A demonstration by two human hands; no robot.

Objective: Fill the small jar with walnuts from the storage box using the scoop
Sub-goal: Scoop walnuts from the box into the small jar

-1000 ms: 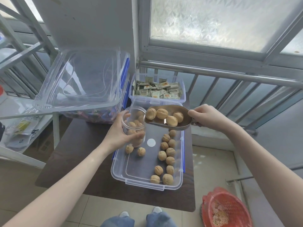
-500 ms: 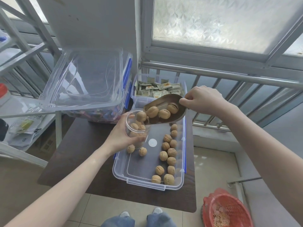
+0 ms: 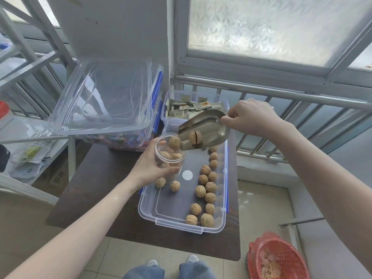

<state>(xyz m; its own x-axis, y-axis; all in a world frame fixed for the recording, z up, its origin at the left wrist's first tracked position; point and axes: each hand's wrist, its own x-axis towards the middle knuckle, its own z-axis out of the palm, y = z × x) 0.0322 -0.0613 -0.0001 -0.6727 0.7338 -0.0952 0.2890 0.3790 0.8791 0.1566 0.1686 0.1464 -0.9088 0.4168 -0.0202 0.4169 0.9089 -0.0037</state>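
Walnuts (image 3: 205, 190) lie scattered in our clear storage box (image 3: 202, 228) on the table (image 3: 90, 188). Above the box's far end, our left hand (image 3: 150, 165) wraps the small jar (image 3: 168, 156), part filled, while our right hand (image 3: 250, 117) grips the tilted scoop (image 3: 209, 131), one walnut at its lip touching the jar's rim.

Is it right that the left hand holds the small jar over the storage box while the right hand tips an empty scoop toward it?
Not quite. In the head view the scoop is not empty: one walnut still lies in it. The rest stands: left hand holds the jar, right hand tips the scoop.
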